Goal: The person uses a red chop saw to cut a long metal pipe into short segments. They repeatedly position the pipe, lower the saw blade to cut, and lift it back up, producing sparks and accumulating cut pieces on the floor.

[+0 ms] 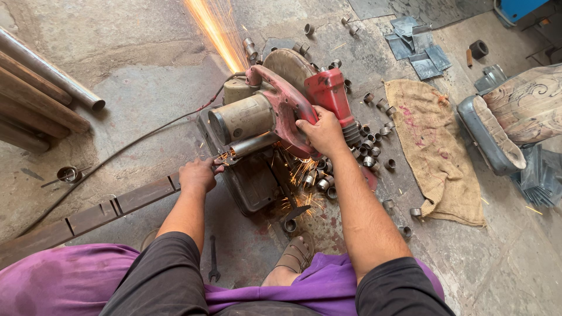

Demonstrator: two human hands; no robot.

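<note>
Right hand (321,132) clenched on chop saw (275,111) handle — press down steadily; left hand (198,174) gripping steel tube (253,144) — hold it firm, fingers away from sparks.

Hands (198,174) on sparking chop saw (275,111)

- The saw's cutting disc (290,67) is mostly covered by its guard, and the point where it meets metal is hidden behind the motor (243,119).
- The right hand (321,133) covers the middle of the red handle (295,111).
- The left hand (197,174) hides the end of the flat bar (99,213), whose far end runs off the left edge.
- The long pipes (41,88) are cut off at the left edge.
- The blue box (524,7) is cropped at the top.
</note>
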